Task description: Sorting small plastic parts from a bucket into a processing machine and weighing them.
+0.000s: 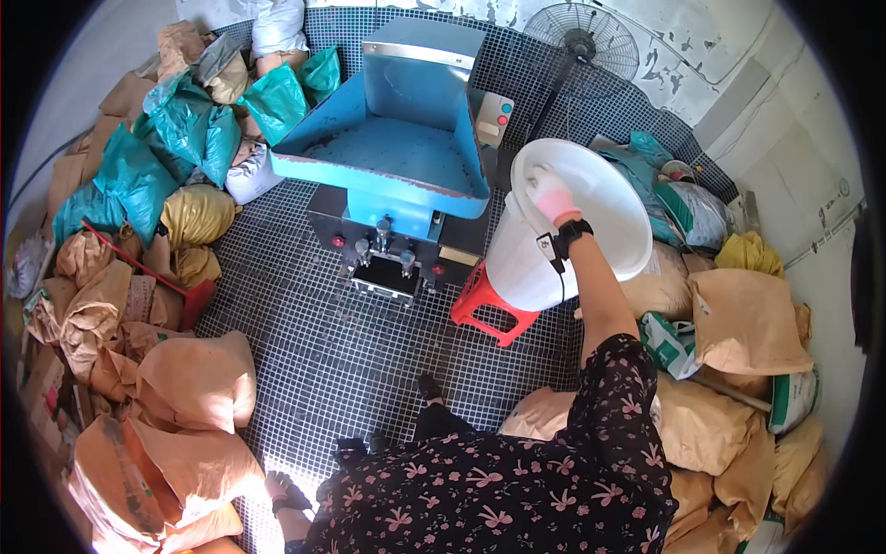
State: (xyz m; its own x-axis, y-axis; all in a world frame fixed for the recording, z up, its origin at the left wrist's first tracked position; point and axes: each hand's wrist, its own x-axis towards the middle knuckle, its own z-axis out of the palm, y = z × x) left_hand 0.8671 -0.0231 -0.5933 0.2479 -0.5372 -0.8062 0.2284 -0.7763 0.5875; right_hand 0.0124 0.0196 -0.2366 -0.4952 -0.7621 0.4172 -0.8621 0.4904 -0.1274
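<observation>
My right hand (553, 196), in a white and pink glove with a black strap and small device at the wrist, reaches over the mouth of a large white plastic bucket (517, 254). It is by the left side of the rim with its fingers curled; what they hold, if anything, is hidden. The bucket stands on a red plastic stool (494, 319). At the lower left, my left hand (288, 491) hangs low near the paper sacks, with a dark band at the wrist. Its fingers are too dark and small to read.
A blue metal machine (388, 152) with a wide hopper and a button box (495, 120) stands ahead. Behind it is a standing fan (580, 44). Brown paper sacks (198, 379) and teal bags (138, 180) line the left; more sacks (748, 319) line the right. A red dustpan (197, 303) leans left.
</observation>
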